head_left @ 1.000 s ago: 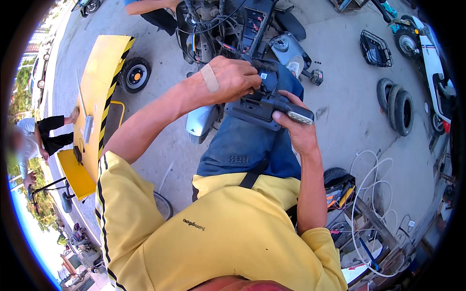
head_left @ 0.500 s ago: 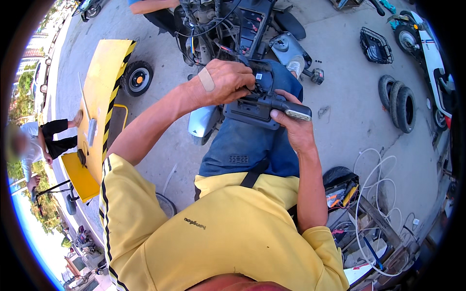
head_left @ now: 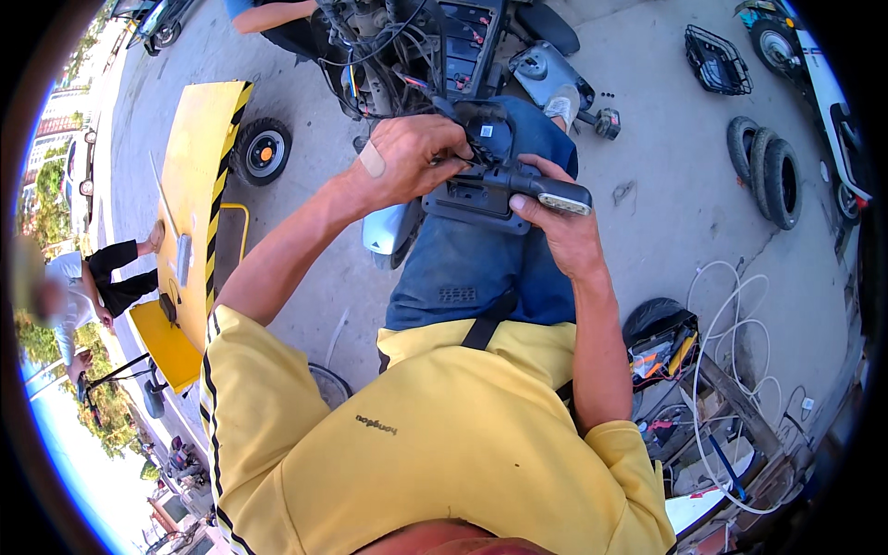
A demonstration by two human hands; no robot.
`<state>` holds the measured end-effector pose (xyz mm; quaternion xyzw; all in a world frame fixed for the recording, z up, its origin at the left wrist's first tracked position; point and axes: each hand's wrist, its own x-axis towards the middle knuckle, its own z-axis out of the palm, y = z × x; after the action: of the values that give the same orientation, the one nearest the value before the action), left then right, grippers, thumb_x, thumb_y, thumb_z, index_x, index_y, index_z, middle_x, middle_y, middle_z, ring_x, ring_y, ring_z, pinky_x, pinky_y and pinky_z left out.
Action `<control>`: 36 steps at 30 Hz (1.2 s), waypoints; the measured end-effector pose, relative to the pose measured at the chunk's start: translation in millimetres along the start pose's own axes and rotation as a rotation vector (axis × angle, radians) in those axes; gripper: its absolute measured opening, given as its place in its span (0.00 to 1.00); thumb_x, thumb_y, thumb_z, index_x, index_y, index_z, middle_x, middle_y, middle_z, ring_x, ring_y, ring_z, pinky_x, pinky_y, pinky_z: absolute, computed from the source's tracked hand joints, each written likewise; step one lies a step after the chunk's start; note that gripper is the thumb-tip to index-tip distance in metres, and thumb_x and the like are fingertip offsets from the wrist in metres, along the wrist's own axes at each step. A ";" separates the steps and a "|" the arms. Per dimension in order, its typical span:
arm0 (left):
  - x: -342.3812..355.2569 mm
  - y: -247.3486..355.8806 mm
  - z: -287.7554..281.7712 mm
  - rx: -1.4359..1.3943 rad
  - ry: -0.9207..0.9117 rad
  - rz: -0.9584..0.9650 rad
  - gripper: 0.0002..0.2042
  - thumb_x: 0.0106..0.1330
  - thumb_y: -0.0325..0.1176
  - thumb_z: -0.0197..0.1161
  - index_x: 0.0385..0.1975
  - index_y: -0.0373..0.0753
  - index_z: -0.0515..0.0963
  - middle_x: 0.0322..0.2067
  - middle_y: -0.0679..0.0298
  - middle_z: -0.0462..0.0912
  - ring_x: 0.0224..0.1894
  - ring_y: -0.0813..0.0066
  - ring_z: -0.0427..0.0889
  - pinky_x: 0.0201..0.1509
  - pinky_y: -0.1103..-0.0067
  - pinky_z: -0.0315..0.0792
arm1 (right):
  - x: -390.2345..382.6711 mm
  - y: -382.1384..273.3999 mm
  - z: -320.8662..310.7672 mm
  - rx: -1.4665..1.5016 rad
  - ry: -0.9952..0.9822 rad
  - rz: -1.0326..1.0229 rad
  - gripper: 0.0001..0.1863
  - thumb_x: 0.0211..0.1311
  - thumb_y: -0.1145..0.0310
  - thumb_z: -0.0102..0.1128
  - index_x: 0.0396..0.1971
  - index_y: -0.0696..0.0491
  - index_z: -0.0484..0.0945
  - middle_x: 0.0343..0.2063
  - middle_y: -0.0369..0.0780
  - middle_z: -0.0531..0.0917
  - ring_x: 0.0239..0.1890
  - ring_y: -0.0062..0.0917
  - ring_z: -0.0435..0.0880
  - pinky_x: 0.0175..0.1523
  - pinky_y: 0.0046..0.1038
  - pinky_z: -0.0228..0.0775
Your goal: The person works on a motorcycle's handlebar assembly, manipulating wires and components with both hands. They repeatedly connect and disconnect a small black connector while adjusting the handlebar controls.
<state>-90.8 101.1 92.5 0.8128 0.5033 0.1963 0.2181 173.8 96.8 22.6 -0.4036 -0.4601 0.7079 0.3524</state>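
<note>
Shifted slightly leftward in the view since one second before: left hand (head_left: 407, 159), bare, with a beige adhesive strip (head_left: 371, 159) near the wrist, together with a black plastic housing (head_left: 472, 208) of rounded outline. Bent and drawn together in the left hand: thumb and fingers, close against thin dark wires (head_left: 477, 152) within the housing; any grip on the wires impossible to tell, with fingertips partly hidden. Clasped in the right hand (head_left: 566, 231), thumb on the near face and fingers around the far side: rounded black side arm (head_left: 506, 180) of the housing, with an oval clear lens (head_left: 564, 203) at its end. Beneath the housing, in direct contact: thigh of dark-blue trousers (head_left: 453, 268). Just beyond the hands: stripped dark vehicle frame (head_left: 393, 55) with tangled cables; to its right, loose silver-grey plastic panel (head_left: 544, 74) on grey concrete ground (head_left: 647, 231). Farther out, at left: flat yellow board (head_left: 190, 153) with black-and-yellow striped edge; just beside it, black-tyred wheel (head_left: 265, 152) with orange hub. Well apart, at right: three black tyres (head_left: 762, 171) side by side, and black wire basket (head_left: 714, 63)
</note>
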 end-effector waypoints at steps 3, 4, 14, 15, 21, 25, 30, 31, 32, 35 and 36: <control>-3.3 -1.0 5.0 -0.030 0.009 -0.058 0.07 0.60 0.24 0.75 0.36 0.34 0.85 0.31 0.59 0.85 0.34 0.63 0.88 0.36 0.73 0.81 | 0.4 1.0 0.6 0.013 0.014 0.002 0.27 0.60 0.76 0.75 0.61 0.55 0.81 0.34 0.28 0.82 0.37 0.10 0.75 0.44 0.18 0.70; -5.0 -0.7 6.8 -0.031 0.018 -0.060 0.07 0.61 0.25 0.75 0.37 0.34 0.85 0.31 0.59 0.85 0.34 0.64 0.88 0.37 0.73 0.81 | 0.5 2.0 0.6 0.010 0.025 0.001 0.27 0.61 0.76 0.75 0.61 0.55 0.81 0.35 0.29 0.83 0.37 0.11 0.76 0.45 0.18 0.70; -4.3 5.6 3.3 -0.040 -0.007 -0.188 0.07 0.62 0.27 0.74 0.38 0.35 0.86 0.32 0.58 0.86 0.33 0.65 0.88 0.35 0.73 0.79 | 0.1 -0.5 3.9 0.043 0.036 0.005 0.27 0.61 0.78 0.74 0.61 0.56 0.81 0.41 0.32 0.86 0.44 0.15 0.80 0.53 0.19 0.73; -4.7 6.7 2.1 -0.001 0.011 -0.155 0.07 0.63 0.28 0.74 0.38 0.35 0.86 0.32 0.59 0.86 0.33 0.65 0.88 0.36 0.73 0.80 | -0.4 -3.0 4.2 0.008 0.037 0.014 0.27 0.61 0.78 0.74 0.61 0.56 0.81 0.41 0.32 0.86 0.44 0.15 0.80 0.53 0.19 0.73; -15.6 8.2 19.8 -0.040 0.126 -0.222 0.07 0.63 0.30 0.75 0.38 0.36 0.87 0.34 0.60 0.86 0.36 0.64 0.89 0.40 0.72 0.82 | -2.4 -3.7 2.1 0.026 0.039 0.024 0.27 0.60 0.78 0.74 0.61 0.56 0.82 0.39 0.30 0.85 0.39 0.13 0.78 0.46 0.17 0.71; -18.9 10.5 23.3 -0.064 0.146 -0.257 0.07 0.63 0.29 0.74 0.39 0.37 0.87 0.35 0.59 0.86 0.37 0.63 0.89 0.42 0.73 0.83 | 1.6 6.6 0.8 0.126 0.044 0.017 0.26 0.61 0.78 0.74 0.61 0.55 0.82 0.40 0.31 0.85 0.38 0.12 0.79 0.42 0.16 0.72; -2.6 5.1 1.5 -0.044 -0.066 -0.275 0.09 0.64 0.26 0.72 0.43 0.36 0.88 0.36 0.57 0.89 0.40 0.63 0.90 0.47 0.72 0.83 | 6.4 3.7 -2.6 0.231 0.020 0.121 0.26 0.63 0.77 0.73 0.62 0.54 0.80 0.44 0.34 0.86 0.41 0.14 0.84 0.43 0.18 0.79; 2.3 -2.6 -3.2 -0.148 -0.108 -0.287 0.10 0.64 0.26 0.71 0.44 0.36 0.89 0.37 0.55 0.90 0.42 0.62 0.91 0.48 0.71 0.83 | 8.3 1.9 -3.0 0.239 0.022 0.138 0.26 0.63 0.77 0.72 0.62 0.55 0.80 0.45 0.34 0.86 0.42 0.16 0.85 0.43 0.19 0.81; 4.9 -5.2 -6.7 -0.253 -0.149 -0.297 0.11 0.64 0.26 0.71 0.45 0.36 0.89 0.37 0.53 0.91 0.43 0.60 0.91 0.50 0.69 0.83 | 10.0 0.3 -3.9 0.246 0.025 0.156 0.26 0.64 0.77 0.71 0.62 0.55 0.80 0.45 0.35 0.86 0.42 0.17 0.86 0.44 0.20 0.82; 7.1 -9.7 -8.0 -0.258 -0.207 -0.332 0.12 0.67 0.25 0.68 0.48 0.33 0.88 0.39 0.53 0.92 0.45 0.64 0.92 0.53 0.70 0.83 | 12.4 -5.2 -3.4 0.227 0.034 0.190 0.25 0.64 0.77 0.70 0.62 0.55 0.80 0.45 0.37 0.86 0.42 0.19 0.87 0.44 0.22 0.84; 6.6 -11.3 -7.1 -0.249 -0.204 -0.324 0.12 0.67 0.25 0.67 0.48 0.32 0.88 0.39 0.53 0.92 0.44 0.64 0.92 0.53 0.70 0.83 | 12.9 -6.2 -3.1 0.214 0.036 0.199 0.25 0.64 0.77 0.70 0.62 0.56 0.80 0.45 0.37 0.86 0.43 0.19 0.87 0.43 0.22 0.85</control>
<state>-100.1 112.6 92.8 0.7037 0.5746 0.1360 0.3953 171.9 111.2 24.4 -0.4199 -0.3335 0.7770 0.3297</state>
